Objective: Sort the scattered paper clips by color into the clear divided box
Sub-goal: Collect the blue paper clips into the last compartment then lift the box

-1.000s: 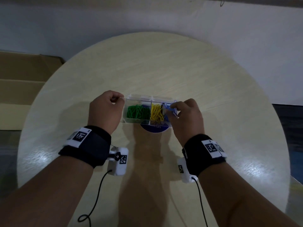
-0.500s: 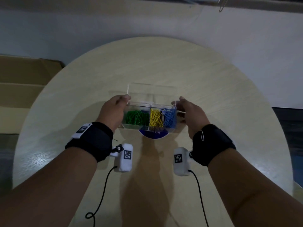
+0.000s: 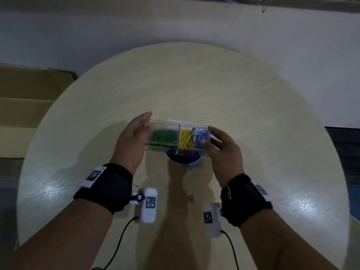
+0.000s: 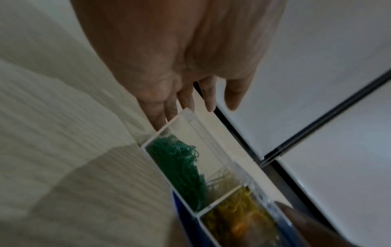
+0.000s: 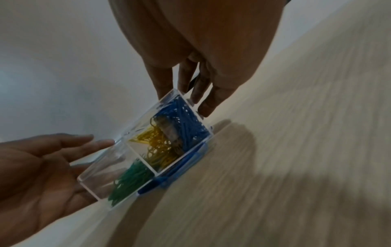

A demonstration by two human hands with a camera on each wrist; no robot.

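Note:
The clear divided box (image 3: 175, 124) stands mid-table with its lid down. It holds green clips (image 3: 162, 136) on the left, yellow clips (image 3: 186, 138) in the middle and blue clips (image 3: 202, 136) on the right. My left hand (image 3: 136, 133) lies with straight fingers against the box's left end. My right hand (image 3: 218, 145) flanks the right end, thumb on the front corner. In the left wrist view the left fingertips (image 4: 160, 123) touch the box corner (image 4: 186, 115). In the right wrist view the right fingers (image 5: 203, 100) touch the end by the blue clips (image 5: 184, 120).
A blue round base (image 3: 182, 160) shows under the box's front. The pale round table (image 3: 194, 84) carries nothing else that I can see. A cardboard carton (image 3: 29, 98) sits beyond the left edge. A silver clip (image 3: 228, 193) hangs on my right wristband.
A second ago my right hand pinched a blue clip over the box. The lid then stood upright; now it is down, and both hands have slid to the box's ends.

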